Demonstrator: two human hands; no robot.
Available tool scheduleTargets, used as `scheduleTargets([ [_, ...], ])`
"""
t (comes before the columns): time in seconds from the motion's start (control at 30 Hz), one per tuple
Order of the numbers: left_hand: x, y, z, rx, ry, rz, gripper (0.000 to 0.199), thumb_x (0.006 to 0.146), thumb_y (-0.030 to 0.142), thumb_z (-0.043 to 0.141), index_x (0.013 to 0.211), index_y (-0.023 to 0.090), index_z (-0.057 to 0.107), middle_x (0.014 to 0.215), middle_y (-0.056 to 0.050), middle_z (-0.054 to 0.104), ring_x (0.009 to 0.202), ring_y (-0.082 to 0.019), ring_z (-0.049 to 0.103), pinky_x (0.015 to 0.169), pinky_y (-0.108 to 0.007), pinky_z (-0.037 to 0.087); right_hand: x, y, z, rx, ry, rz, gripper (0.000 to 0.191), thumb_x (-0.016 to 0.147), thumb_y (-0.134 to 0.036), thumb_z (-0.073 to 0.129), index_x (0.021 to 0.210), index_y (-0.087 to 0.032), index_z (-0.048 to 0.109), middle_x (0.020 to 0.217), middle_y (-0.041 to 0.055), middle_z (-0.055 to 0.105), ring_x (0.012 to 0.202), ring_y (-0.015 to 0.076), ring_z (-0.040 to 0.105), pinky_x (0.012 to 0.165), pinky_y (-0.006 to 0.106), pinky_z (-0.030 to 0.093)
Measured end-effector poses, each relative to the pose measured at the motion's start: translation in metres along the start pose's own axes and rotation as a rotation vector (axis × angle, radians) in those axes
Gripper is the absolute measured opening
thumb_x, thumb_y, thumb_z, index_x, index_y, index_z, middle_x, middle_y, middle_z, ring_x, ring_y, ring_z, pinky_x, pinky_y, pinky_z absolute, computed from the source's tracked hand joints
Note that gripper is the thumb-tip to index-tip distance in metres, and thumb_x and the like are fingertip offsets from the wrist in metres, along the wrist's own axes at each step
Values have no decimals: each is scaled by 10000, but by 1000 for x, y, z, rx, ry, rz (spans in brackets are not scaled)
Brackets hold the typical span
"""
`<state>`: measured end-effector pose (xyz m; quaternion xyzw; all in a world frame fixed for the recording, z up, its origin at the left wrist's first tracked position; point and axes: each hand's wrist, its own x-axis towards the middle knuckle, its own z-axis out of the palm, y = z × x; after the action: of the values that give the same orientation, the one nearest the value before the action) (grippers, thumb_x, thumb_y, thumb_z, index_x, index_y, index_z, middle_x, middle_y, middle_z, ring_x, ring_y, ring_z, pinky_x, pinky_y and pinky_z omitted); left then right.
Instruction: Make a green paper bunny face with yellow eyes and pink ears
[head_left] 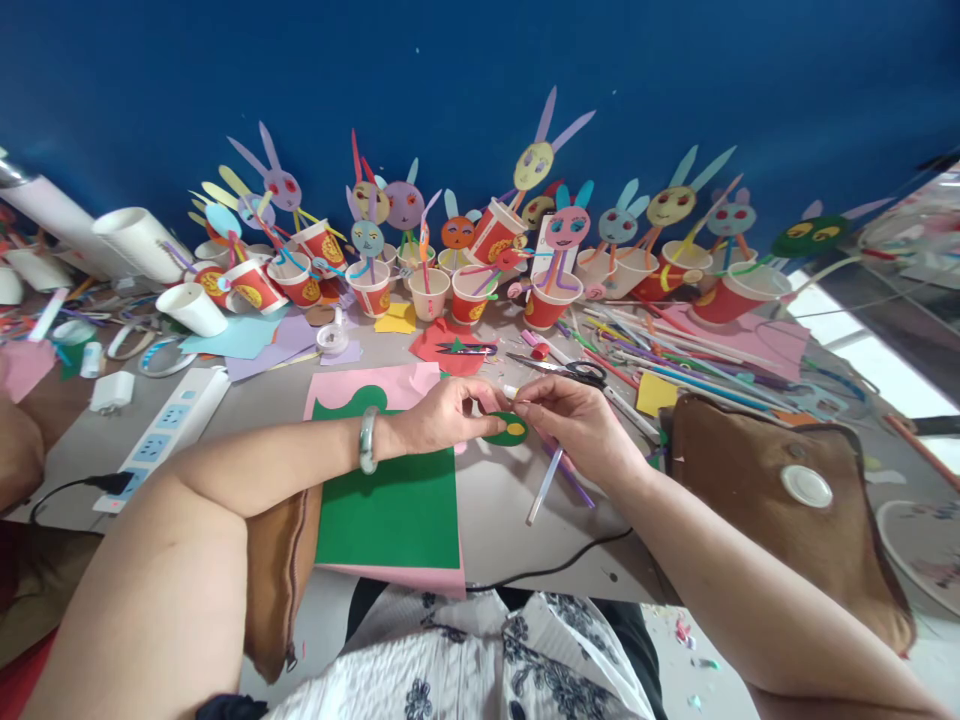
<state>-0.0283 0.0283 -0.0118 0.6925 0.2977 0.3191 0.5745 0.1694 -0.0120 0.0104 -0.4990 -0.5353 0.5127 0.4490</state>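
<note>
My left hand (459,412) is closed in a pinch, its thumb over the edge of a green paper oval (496,437) with a yellow spot (515,429). Close beside it, my right hand (581,418) has thumb and forefinger pressed together; whatever is between them is too small to make out. A pale translucent stick (545,487) and a purple one (577,482) stick out from below my right hand; whether it grips them is hidden. Under my left forearm lies a green paper sheet (390,515) with a cut edge, on pink paper (450,580).
Behind my hands lie scissors (589,373), smaller scissors (466,349) and red paper (439,350). Paper cups (474,295) with rabbit faces line the wall. Coloured sticks (697,370) and a brown bag (742,500) lie right; a power strip (161,440) and another person's arm (19,455) are left.
</note>
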Motion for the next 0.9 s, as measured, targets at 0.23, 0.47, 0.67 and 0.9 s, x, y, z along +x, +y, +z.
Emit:
scheduleTargets([
  [0.23, -2, 5, 1, -37, -24, 24, 426, 687, 474, 866, 676, 146, 594, 951, -97, 713, 925, -180, 661, 836, -308, 500, -2, -4, -2, -53, 12, -19, 216, 775, -415, 772, 791, -219, 682, 680, -6, 645, 548, 113, 509, 500, 254, 397],
  [0.47, -3, 10, -1, -7, -32, 6, 409, 719, 487, 843, 721, 139, 628, 940, -91, 710, 853, -158, 638, 800, -301, 491, 0, -6, -10, -63, 19, -67, 106, 786, -300, 709, 774, -214, 648, 650, 3, 667, 574, 136, 579, 535, 257, 429],
  [0.67, -4, 13, -2, 20, -22, -2, 334, 757, 416, 825, 779, 133, 649, 907, -75, 711, 805, -137, 624, 752, -275, 479, -1, -9, -9, -242, 74, -133, 207, 772, -380, 764, 737, -217, 641, 673, 30, 687, 584, 163, 599, 512, 279, 446],
  [0.9, -4, 13, -1, 169, 22, -3, 122, 806, 218, 729, 773, 145, 635, 749, -3, 654, 701, -102, 553, 684, -238, 430, 1, -6, -11, -334, 70, -101, 276, 764, -410, 792, 937, -214, 701, 753, 46, 742, 642, 195, 654, 517, 289, 457],
])
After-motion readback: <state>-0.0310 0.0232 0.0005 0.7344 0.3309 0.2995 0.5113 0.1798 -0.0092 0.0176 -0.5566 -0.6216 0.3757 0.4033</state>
